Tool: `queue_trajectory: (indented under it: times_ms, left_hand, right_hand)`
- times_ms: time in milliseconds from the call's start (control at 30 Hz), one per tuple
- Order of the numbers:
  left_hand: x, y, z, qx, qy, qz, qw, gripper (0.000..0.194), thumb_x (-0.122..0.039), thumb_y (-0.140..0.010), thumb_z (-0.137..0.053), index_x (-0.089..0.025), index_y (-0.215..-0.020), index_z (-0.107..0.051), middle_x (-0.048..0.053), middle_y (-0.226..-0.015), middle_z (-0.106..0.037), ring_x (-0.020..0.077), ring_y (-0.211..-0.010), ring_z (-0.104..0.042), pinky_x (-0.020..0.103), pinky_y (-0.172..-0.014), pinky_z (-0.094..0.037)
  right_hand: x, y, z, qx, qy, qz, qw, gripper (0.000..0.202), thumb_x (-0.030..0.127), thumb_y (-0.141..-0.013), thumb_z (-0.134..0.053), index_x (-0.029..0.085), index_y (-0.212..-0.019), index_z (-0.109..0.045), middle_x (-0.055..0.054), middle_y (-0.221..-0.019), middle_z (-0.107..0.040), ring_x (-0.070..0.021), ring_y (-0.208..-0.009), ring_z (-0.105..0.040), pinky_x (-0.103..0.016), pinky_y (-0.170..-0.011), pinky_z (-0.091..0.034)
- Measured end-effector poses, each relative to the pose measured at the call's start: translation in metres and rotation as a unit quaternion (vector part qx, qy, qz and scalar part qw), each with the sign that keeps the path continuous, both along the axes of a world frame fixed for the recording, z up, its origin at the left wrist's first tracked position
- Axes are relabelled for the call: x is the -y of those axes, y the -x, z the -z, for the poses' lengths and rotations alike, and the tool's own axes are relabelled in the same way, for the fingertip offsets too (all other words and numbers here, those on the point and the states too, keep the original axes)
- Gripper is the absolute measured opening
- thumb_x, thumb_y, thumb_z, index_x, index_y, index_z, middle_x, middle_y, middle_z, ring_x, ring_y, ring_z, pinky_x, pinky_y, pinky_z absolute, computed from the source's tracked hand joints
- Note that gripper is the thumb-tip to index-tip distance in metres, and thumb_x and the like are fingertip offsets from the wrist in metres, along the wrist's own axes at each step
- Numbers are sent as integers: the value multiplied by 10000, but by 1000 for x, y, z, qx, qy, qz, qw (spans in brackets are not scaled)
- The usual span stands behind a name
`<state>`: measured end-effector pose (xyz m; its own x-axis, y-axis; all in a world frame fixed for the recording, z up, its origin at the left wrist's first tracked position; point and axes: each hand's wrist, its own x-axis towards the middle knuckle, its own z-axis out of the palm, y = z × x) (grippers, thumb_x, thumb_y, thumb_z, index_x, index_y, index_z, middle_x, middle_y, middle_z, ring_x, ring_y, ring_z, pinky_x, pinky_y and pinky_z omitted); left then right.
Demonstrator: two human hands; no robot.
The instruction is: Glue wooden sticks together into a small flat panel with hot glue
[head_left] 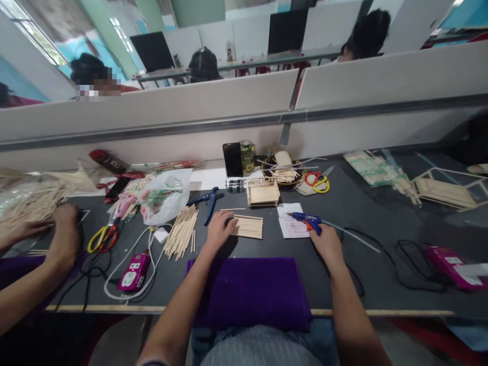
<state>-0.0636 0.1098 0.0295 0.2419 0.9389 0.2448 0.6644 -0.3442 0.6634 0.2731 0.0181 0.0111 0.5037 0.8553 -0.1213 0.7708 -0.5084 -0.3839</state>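
Note:
My left hand (pixel 220 231) is closed at the left end of a small flat panel of wooden sticks (pixel 248 226) lying on the dark table, with its fingertips on that end. In my right hand (pixel 327 243) is a blue hot glue gun (pixel 308 219), its nozzle pointing left over a white paper slip (pixel 285 229). A clear glue stick (pixel 353 235) sticks out of its back. Behind the panel stands a small stick-built tray with a railing (pixel 263 194). Loose wooden sticks (pixel 183 231) lie left of my left hand.
A purple cloth (pixel 253 290) covers the near edge. Blue pliers (pixel 211 203), a phone (pixel 232 159), a jar (pixel 247 155), a basket of sticks (pixel 284 174) and scissors (pixel 318 182) stand or lie behind. Cables surround a pink box (pixel 134 272). A co-worker's arms (pixel 57 249) are at left.

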Motion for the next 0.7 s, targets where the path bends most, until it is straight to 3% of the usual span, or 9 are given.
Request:
queue_trajectory:
  times_ms: [100,200,400,700]
  left_hand:
    - [-16,-19,-11,-144,-5,128,981,273,-202,-866,-502,-189,-1105,-634,85,-1152,-643,228,-1108,-549,371,-988,-415]
    - [-24,-34,-14,-237,4,180,955,337,-101,-826,-496,-189,-1126,-623,92,-1153,-641,230,-1104,-554,352,-963,-421]
    - [-27,-43,-11,-281,32,185,941,264,-148,-825,-565,-195,-1075,-633,100,-1067,-643,250,-1034,-575,345,-898,-426]
    - [-34,-40,-13,-286,92,167,939,258,-182,-791,-636,-192,-1048,-653,100,-1016,-632,260,-1016,-567,320,-840,-413]
  right_hand:
    - [2,-7,5,-26,-21,-2,999,405,303,-839,-464,61,-1125,-618,-206,-994,-657,-280,-900,-632,-341,-764,-456]
    - [6,-12,11,-57,-38,3,998,428,331,-824,-441,83,-1134,-601,-169,-946,-678,-259,-843,-635,-333,-734,-464]
    - [14,-16,22,-189,-141,51,970,481,417,-724,-490,124,-1091,-595,-151,-968,-686,-259,-815,-626,-361,-716,-470]
    - [16,-12,1,-145,-93,50,984,497,437,-751,-469,152,-1143,-578,-154,-1051,-672,-278,-871,-629,-393,-768,-463]
